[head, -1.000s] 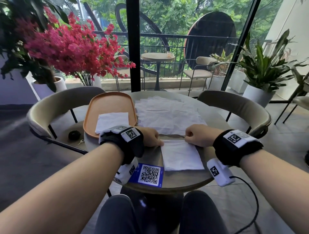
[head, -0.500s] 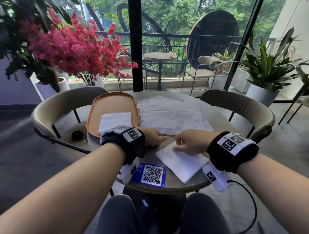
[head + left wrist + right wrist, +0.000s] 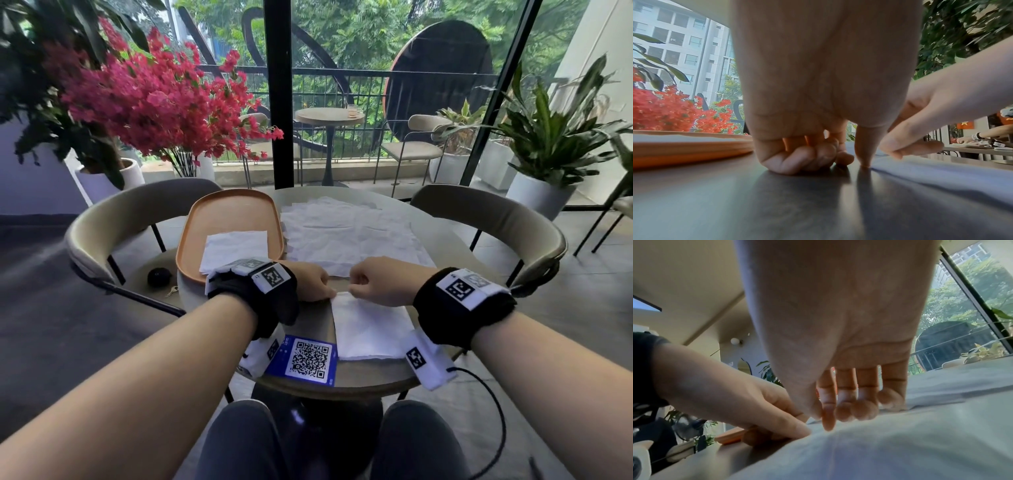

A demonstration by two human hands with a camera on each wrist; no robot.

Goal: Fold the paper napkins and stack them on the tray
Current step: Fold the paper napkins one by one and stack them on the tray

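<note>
Here both hands work one folded napkin at the table's near edge: left hand pinning its far corner with the thumb, other fingers curled, right hand pinching that edge. Next, likely, another fold, then the tray.

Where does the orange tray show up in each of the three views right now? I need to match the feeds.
Head: the orange tray is left of centre on the table, beyond the left hand, with a folded napkin on it.
Left wrist: its rim runs along the left edge, at mid height.
Right wrist: only an orange sliver shows at lower left, behind the left hand.
Shared landmark: the napkin being folded, which both hands touch.
</note>
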